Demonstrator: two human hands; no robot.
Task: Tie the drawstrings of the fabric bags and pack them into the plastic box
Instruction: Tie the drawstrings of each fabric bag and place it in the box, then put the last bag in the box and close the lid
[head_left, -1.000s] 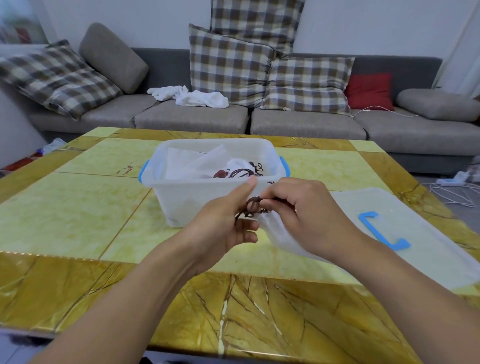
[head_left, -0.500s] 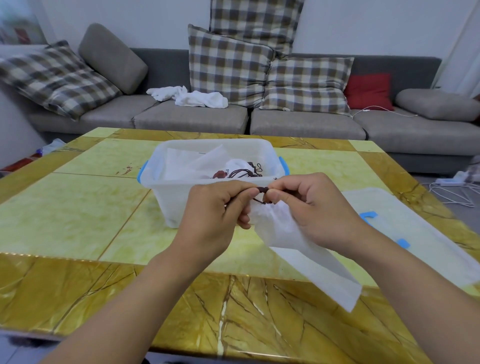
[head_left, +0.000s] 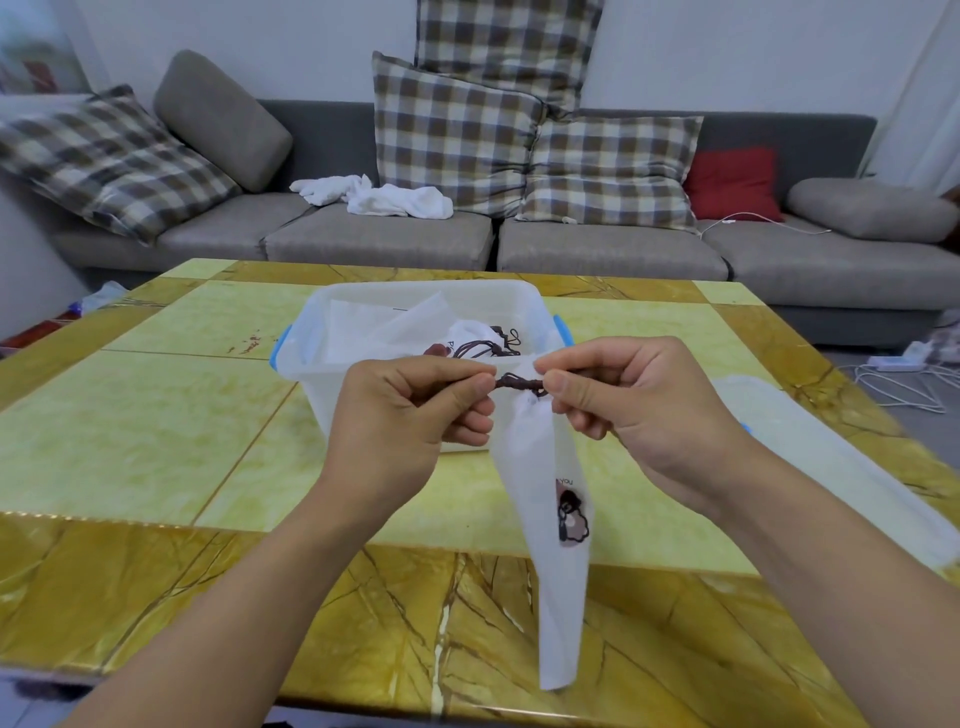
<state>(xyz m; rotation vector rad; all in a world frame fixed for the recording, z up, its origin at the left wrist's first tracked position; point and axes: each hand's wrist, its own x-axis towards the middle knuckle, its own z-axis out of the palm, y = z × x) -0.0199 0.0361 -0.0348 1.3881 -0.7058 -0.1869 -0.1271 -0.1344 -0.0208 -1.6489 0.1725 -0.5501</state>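
1. Now the left hand (head_left: 410, 415) pinches one end of the dark drawstring (head_left: 519, 385) between thumb and forefinger, its other fingers curled.
2. Opposite, the right hand (head_left: 634, 405) pinches the other end, so the cord runs between the two hands.
3. Below the cord, the white fabric bag (head_left: 550, 519) hangs over the table (head_left: 156, 441).
4. Just behind the hands stands the plastic box (head_left: 322, 374), with more white bags (head_left: 395, 332) inside.
5. At the right lies the lid (head_left: 831, 467), flat.
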